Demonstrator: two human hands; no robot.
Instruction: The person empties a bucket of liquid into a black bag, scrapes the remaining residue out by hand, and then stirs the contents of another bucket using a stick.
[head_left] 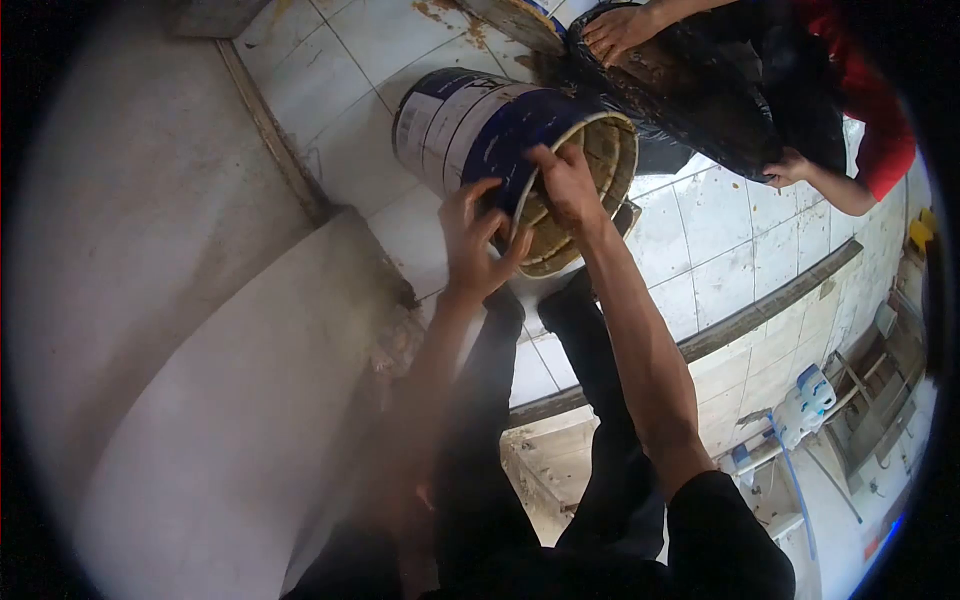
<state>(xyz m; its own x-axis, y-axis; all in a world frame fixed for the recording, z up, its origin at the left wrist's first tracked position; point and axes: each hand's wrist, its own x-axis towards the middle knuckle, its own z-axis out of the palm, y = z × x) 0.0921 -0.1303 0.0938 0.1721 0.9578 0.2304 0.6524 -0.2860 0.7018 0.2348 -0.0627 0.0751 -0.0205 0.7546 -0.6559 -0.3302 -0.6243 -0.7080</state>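
Observation:
A blue and white bucket (480, 125) lies tilted on its side over the tiled floor, its open mouth facing right and toward me. Brown residue coats its inside. My right hand (570, 188) grips the near rim, with the fingers inside the mouth and the thumb outside. Beside the rim, on the left, my left hand (482, 240) has its fingers spread and curved close to the bucket's side. Whether those fingertips touch it I cannot tell.
Across from me, a person in a red sleeve (880, 130) holds a black plastic bag (690, 90) with both hands. Another bucket (515, 22) stands at the top. A wall (230, 400) is on the left; a white jug (803, 405) is at the lower right.

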